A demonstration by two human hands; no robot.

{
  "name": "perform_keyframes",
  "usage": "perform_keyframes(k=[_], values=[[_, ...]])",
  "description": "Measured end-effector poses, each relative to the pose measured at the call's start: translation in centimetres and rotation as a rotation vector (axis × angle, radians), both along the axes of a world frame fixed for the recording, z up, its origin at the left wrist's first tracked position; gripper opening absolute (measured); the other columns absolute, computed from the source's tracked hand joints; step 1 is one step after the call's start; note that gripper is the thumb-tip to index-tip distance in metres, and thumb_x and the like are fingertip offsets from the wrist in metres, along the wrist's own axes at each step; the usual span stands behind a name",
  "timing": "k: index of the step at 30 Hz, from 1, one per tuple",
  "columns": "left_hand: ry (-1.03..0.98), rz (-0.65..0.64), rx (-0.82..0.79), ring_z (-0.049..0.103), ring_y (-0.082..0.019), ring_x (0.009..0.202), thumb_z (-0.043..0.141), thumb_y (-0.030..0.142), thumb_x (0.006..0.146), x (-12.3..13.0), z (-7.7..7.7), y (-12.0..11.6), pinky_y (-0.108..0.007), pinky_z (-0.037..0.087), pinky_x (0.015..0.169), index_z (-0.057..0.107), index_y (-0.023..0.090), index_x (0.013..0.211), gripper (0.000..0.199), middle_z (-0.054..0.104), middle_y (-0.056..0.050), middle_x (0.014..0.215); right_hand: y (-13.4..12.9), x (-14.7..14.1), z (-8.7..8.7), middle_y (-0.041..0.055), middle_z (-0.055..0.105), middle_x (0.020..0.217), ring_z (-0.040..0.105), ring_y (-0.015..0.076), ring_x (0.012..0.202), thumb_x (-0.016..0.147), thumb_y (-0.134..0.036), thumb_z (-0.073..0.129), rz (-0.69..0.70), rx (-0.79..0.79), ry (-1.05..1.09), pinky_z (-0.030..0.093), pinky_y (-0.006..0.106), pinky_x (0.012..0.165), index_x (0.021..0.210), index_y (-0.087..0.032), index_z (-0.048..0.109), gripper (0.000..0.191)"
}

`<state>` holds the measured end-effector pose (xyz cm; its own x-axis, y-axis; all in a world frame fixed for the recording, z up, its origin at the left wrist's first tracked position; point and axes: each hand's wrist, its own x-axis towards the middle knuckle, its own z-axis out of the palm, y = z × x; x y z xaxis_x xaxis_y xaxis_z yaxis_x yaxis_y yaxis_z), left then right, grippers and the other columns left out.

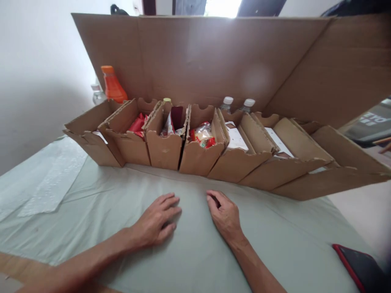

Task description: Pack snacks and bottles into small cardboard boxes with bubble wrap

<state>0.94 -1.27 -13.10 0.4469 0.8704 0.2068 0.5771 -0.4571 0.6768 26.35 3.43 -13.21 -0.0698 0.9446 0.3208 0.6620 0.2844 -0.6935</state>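
My left hand (157,221) rests on the pale green cloth (195,252), fingers apart, with nothing in it. To its right, my right hand (224,213) lies on its side with the fingers curled together and no object visible in it. Beyond both hands stands a row of several cardboard bins (165,150). A red packet (139,123), a dark red and white packet (174,122), a clear and red food packet (204,135) and white boxes (236,136) sit in separate bins.
An orange bottle (113,84) and clear bottles with white caps (227,101) stand behind the bins, before a tall cardboard panel (207,57). Bubble wrap (56,179) lies at the left, a red-edged phone (362,268) at the lower right. Another person's hand (386,148) shows at the right edge.
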Motion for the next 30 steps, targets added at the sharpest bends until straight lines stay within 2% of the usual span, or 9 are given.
perform_keyframes(k=[3,6,11,14,16,19,22,26,30], values=[[0.151,-0.051,0.01,0.04,-0.033,0.152,0.061,0.015,0.084,-2.6,0.1,-3.5,-0.061,0.035,0.122,0.066,0.023,0.134,0.051,0.054,-0.012,0.157,-0.1,-0.2,0.4,0.0091,0.078,0.092,0.073,0.0256,0.079,0.092,-0.041,0.049,-0.028,-0.004,0.031,0.058,0.037,0.075,0.094,-0.02,0.075,0.033],[0.182,-0.033,-0.011,0.042,-0.033,0.151,0.06,0.016,0.085,-4.2,0.2,-6.3,-0.062,0.034,0.123,0.066,0.024,0.132,0.049,0.056,-0.011,0.156,-0.4,-1.7,2.3,0.0084,0.078,0.084,0.07,0.021,0.064,0.095,-0.043,0.05,-0.034,-0.015,0.088,0.058,0.033,0.064,0.097,-0.019,0.074,0.035],[0.17,-0.025,-0.028,0.044,-0.035,0.149,0.062,0.013,0.08,-4.3,0.5,-7.3,-0.063,0.035,0.123,0.067,0.022,0.13,0.052,0.057,-0.011,0.154,1.2,-7.7,9.5,0.0029,0.075,0.087,0.066,0.0161,0.066,0.094,-0.039,0.058,0.105,0.081,0.157,0.056,0.029,0.066,0.13,-0.02,0.064,0.041],[0.145,-0.018,-0.006,0.046,-0.036,0.148,0.063,0.012,0.078,-4.0,0.6,-7.1,-0.064,0.034,0.123,0.068,0.021,0.127,0.05,0.059,-0.012,0.152,4.4,-10.9,13.6,-0.0003,0.073,0.083,0.065,0.0164,0.065,0.092,-0.031,0.055,0.166,0.105,0.037,0.052,0.029,0.068,0.154,-0.02,0.044,0.064],[0.12,-0.023,0.008,0.049,-0.036,0.146,0.063,0.013,0.079,-3.9,0.6,-7.0,-0.062,0.035,0.123,0.069,0.02,0.125,0.047,0.061,-0.013,0.149,6.7,-12.2,15.1,-0.0006,0.073,0.077,0.065,0.0174,0.062,0.089,-0.025,0.054,0.163,0.087,-0.103,0.049,0.029,0.066,0.154,-0.017,0.045,0.065],[0.062,0.013,0.053,0.058,-0.035,0.136,0.062,0.011,0.08,-4.0,0.5,-7.0,-0.062,0.041,0.119,0.07,0.019,0.12,0.042,0.068,-0.014,0.138,8.8,-13.1,15.7,0.0008,0.071,0.068,0.062,0.0178,0.057,0.087,-0.021,0.053,0.131,0.04,-0.245,0.044,0.028,0.061,0.115,-0.018,0.07,0.033],[-0.029,0.144,0.137,0.067,-0.034,0.12,0.059,0.011,0.083,-4.2,0.1,-6.9,-0.062,0.05,0.109,0.071,0.018,0.115,0.036,0.073,-0.015,0.125,8.9,-13.5,15.2,0.0019,0.07,0.065,0.062,0.0169,0.054,0.088,-0.022,0.049,0.116,0.037,-0.245,0.043,0.027,0.058,0.083,-0.02,0.067,0.018],[-0.191,0.396,0.246,0.067,-0.033,0.119,0.055,0.015,0.088,-5.0,-0.3,-6.3,-0.056,0.058,0.099,0.067,0.019,0.124,0.038,0.07,-0.017,0.131,6.5,-13.5,14.8,0.0021,0.072,0.07,0.066,0.0169,0.056,0.089,-0.024,0.046,0.136,0.041,-0.176,0.047,0.026,0.058,0.089,-0.02,0.067,0.021],[-0.343,0.586,0.205,0.063,-0.031,0.128,0.055,0.017,0.091,-6.2,0.7,-6.1,-0.055,0.056,0.104,0.058,0.02,0.137,0.046,0.061,-0.018,0.143,1.7,-13.1,14.6,0.0014,0.072,0.069,0.068,0.0168,0.058,0.09,-0.027,0.046,0.194,0.056,-0.135,0.049,0.026,0.058,0.091,-0.02,0.07,0.024]])
